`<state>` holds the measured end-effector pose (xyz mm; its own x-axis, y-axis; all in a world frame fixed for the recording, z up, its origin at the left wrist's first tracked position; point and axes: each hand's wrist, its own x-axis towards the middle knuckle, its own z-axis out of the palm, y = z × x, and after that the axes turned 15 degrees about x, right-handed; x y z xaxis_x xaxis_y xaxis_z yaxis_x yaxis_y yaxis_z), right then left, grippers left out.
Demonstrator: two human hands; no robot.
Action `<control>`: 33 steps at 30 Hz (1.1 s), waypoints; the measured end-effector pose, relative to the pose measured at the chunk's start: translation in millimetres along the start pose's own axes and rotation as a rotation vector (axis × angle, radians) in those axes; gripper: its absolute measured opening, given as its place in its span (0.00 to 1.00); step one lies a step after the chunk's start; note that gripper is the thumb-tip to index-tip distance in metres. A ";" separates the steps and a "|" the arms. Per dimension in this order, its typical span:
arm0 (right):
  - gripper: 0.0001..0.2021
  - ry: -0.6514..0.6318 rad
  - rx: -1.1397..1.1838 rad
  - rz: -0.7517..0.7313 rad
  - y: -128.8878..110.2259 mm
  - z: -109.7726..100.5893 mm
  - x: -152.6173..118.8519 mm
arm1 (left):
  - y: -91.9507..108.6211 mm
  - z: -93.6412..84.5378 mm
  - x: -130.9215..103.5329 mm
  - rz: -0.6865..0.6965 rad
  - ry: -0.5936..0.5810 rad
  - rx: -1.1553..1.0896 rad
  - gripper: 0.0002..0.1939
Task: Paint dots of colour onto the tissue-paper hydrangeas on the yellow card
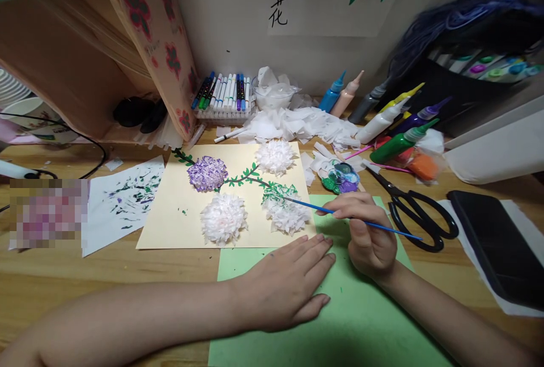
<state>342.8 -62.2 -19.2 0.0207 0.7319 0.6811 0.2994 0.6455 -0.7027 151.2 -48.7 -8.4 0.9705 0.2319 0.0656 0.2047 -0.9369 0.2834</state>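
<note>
My right hand (374, 234) pinches a thin blue paintbrush (317, 207), whose tip touches a paper flower (285, 208) that is green on top and white below. That flower sits on a cream sheet (170, 225) beside a purple flower (208, 173) and two white ones (276, 157), (223, 218), linked by a painted green, leafy stem (244, 179). My left hand (293, 285) lies flat, fingers stretched, on the green sheet (255, 344) and the cream sheet's lower edge. Just above my right hand is a blob of mixed green, purple and blue paint (340, 177).
Black scissors (419, 214) and a phone (497, 248) lie at the right. Paint bottles (402, 143), torn white tissue (293, 123) and a marker box (223, 95) stand behind. A paint-smeared paper (127, 200) lies left, near an orange-pink box (148, 44).
</note>
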 end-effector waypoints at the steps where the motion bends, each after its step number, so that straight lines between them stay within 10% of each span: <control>1: 0.10 -0.012 -0.005 -0.005 -0.2 0.0 -0.1 | -0.3 0.1 0.2 -0.001 0.001 0.002 0.27; 33: 0.11 -0.068 -0.042 -0.047 -1.5 -0.9 -1.0 | 1.3 1.8 0.0 0.001 -0.002 0.010 0.27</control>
<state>343.2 -64.1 -18.6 -0.0591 0.7151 0.6965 0.3387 0.6707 -0.6599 151.6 -50.4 -9.7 0.9709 0.2309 0.0641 0.2054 -0.9395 0.2741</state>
